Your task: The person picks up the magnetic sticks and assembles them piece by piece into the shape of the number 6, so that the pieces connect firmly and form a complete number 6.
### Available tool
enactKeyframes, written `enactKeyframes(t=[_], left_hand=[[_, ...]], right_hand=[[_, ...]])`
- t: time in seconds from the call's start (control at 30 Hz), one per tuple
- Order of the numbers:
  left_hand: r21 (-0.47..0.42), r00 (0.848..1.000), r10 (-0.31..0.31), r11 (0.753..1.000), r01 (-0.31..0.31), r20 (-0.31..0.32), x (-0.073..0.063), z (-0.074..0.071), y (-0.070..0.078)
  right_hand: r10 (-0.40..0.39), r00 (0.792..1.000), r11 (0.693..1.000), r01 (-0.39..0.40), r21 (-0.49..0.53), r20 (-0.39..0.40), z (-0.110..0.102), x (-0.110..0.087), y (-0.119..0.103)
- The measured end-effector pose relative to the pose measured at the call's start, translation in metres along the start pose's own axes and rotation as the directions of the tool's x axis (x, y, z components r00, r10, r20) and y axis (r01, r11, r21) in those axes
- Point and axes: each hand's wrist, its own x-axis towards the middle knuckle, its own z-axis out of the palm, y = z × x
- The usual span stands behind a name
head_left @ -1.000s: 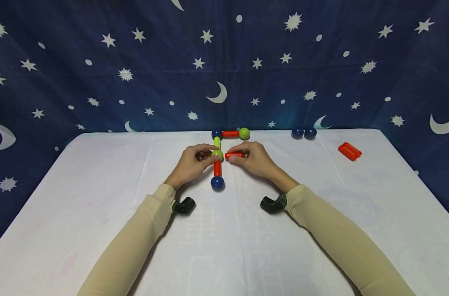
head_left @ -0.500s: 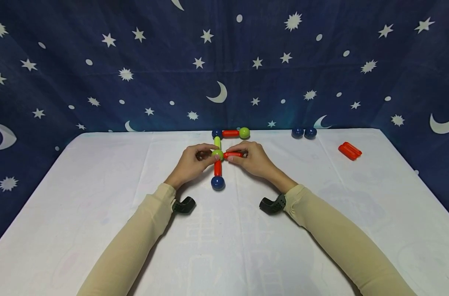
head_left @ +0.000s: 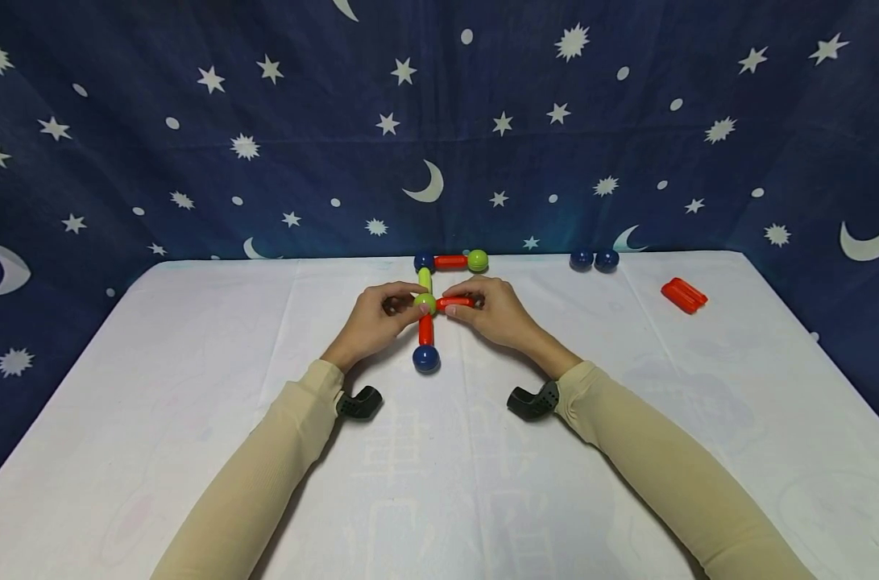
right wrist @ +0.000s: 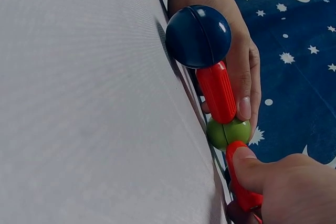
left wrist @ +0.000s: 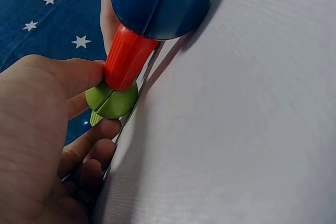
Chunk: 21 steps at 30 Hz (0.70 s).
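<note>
On the white-covered counter (head_left: 446, 499), the near blue ball (head_left: 426, 359), glossy with a seam line, lies closest to the person. From it the near red rod (head_left: 426, 332), ribbed lengthwise, points straight away and meets the middle green ball (head_left: 428, 300), also seamed. Of the hands, the left hand (head_left: 375, 320) pinches this ball between thumb and fingers; the right hand (head_left: 502, 316) pinches the held red rod (head_left: 453, 304). That rod's long axis runs left to right, square to the near one, its left end touching the green ball; its right end is inside the grip. Bundled red rods (head_left: 684, 296) lie well apart, rightward, set obliquely. Beyond the hands, a light green rod (head_left: 424, 279) continues the line to the far blue ball (head_left: 424, 261); there the far red rod (head_left: 451, 262) points rightward to the far green ball (head_left: 478, 260).
</note>
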Motion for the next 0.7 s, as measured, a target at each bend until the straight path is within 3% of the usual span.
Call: enactKeyframes(t=[0.4,0.7], left_hand=[[0.001,1.0,-0.002,1.0,0.002,0.002,0.0,0.0,-0.002],[0.009,1.0,-0.013,1.0,0.013,0.003,0.0,0.0,0.0]], right_hand=[[-0.001,1.0,1.0,0.001,0.019,-0.003,-0.005,0.0,0.0],[-0.007,1.0,1.0,0.007,0.022,0.018,-0.026,0.0,0.003]])
